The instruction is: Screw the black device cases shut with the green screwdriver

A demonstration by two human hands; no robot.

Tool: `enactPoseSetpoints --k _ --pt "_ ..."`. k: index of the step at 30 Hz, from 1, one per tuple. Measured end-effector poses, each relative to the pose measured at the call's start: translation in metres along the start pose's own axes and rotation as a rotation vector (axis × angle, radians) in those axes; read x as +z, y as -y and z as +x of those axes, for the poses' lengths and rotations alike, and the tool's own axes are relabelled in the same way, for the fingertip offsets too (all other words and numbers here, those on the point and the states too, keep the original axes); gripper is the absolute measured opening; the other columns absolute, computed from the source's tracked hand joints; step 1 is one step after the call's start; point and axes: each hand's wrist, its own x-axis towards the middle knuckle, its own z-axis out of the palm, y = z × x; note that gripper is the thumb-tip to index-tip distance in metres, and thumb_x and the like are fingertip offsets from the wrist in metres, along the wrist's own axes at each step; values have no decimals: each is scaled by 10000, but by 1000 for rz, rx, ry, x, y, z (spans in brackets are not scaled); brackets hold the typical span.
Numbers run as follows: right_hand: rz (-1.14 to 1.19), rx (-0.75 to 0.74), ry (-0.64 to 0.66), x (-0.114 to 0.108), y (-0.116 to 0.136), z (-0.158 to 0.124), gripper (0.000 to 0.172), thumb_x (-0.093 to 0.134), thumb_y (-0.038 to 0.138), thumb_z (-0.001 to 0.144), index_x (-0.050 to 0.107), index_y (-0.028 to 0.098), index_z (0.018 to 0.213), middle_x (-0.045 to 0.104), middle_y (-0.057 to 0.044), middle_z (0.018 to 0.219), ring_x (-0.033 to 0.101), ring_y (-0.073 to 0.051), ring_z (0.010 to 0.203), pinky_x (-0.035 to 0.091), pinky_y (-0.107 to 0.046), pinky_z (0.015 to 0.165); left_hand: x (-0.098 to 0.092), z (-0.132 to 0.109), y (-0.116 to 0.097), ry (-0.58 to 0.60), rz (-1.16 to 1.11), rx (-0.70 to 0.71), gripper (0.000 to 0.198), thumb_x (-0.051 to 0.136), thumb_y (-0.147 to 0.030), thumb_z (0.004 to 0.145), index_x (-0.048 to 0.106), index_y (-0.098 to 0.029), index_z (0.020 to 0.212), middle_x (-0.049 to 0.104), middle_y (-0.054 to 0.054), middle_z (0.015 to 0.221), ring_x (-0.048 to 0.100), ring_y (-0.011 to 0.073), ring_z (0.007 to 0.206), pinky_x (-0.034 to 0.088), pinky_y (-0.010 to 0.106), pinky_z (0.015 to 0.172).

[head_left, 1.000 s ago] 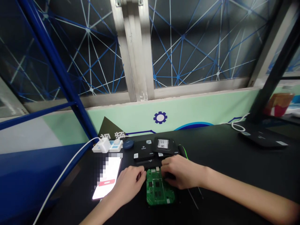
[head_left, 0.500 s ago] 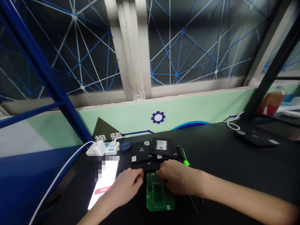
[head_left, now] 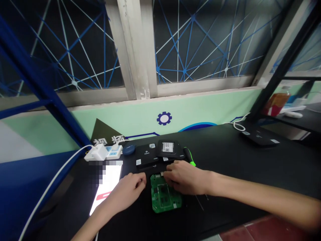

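Note:
A green circuit board (head_left: 164, 197) lies on the black table (head_left: 233, 160) in front of me. My left hand (head_left: 127, 190) rests at the board's upper left corner, fingers curled and pinched together near its edge. My right hand (head_left: 184, 176) lies over the board's upper right corner, fingers bent down onto it. What either hand pinches is hidden. Just behind the board sit black flat device boxes (head_left: 160, 154), one stacked on another. A screwdriver with a green and black handle (head_left: 189, 156) lies beside my right hand.
A lit phone (head_left: 106, 185) lies left of my left hand. Behind it is a white power strip (head_left: 104, 152) with a white cable trailing left. A black flat device (head_left: 258, 137) sits far right. A blue frame post stands at the left.
The view has shifted, so everything sits lower left in the picture. Both hands stay at the board's top corners. The screwdriver's green handle has come out from behind my right hand.

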Motion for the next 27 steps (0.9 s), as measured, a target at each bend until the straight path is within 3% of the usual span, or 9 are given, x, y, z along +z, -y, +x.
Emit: enactPoseSetpoints --k 6,11,15,20,27 --pt "126 -8 -69 0 -2 -9 102 551 129 834 600 201 887 637 -27 843 595 -167 738 335 -266 605 -7 1 -2 55 -112 13 228 383 -234 889 516 -225 704 490 -45 589 468 151 562 260 239 517" --pt "250 50 -123 2 -4 -16 117 551 116 827 588 212 883 602 -16 859 557 -142 713 307 -241 579 -8 1 0 225 -327 -52 238 390 -283 898 581 -213 775 436 -73 484 426 128 452 298 225 493" --pt "336 50 -146 8 -9 -18 128 558 81 801 547 202 844 599 -2 850 538 -125 699 317 -227 581 -8 0 0 319 -472 -73 303 383 -365 945 588 -196 800 409 -97 387 404 117 405 397 234 600" --pt "338 30 -200 17 -9 -18 138 541 69 810 511 202 828 576 -2 835 521 -125 694 337 -230 596 -7 1 1 337 -530 -63 352 403 -402 954 610 -181 776 474 -83 397 447 116 432 434 253 712" --pt "440 -17 -265 15 -12 -19 197 532 27 787 456 210 789 544 0 843 501 -126 695 362 -236 608 0 4 9 341 -482 -99 415 473 -508 913 668 -158 809 459 -71 423 386 104 375 315 218 492"
